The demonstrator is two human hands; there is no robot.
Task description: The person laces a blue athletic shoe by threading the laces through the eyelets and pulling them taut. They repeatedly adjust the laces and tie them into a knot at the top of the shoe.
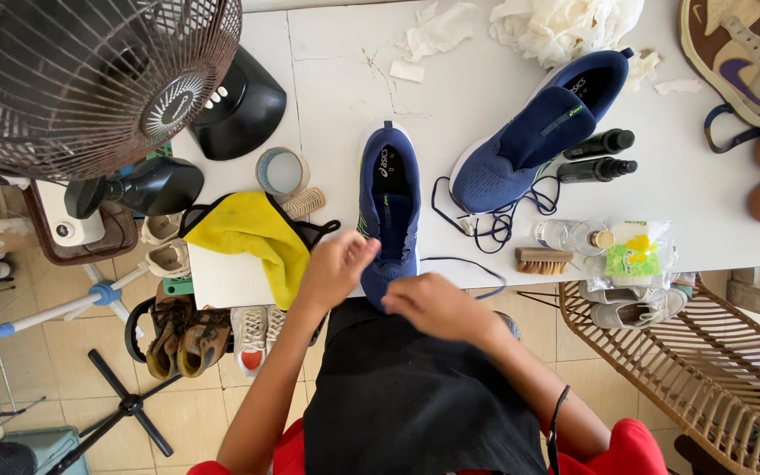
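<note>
A navy running shoe [388, 198] lies toe toward me at the white table's front edge. My left hand [336, 266] is curled beside its toe on the left, fingers pinched together; what they pinch is too small to make out. My right hand [437, 305] covers the toe from the near side, fingers folded down on it. A dark blue lace [455, 262] trails right from the toe. The second navy shoe [538, 132] lies tilted farther right, with its loose lace [494, 224] piled in front of it.
A yellow cloth [252, 237] lies left of the shoe. Behind it are a tape roll [281, 171] and a standing fan [90, 84]. A brush [544, 259], two black spray bottles [598, 157] and a plastic bag [635, 255] sit to the right. Other shoes [745, 53] lie far right.
</note>
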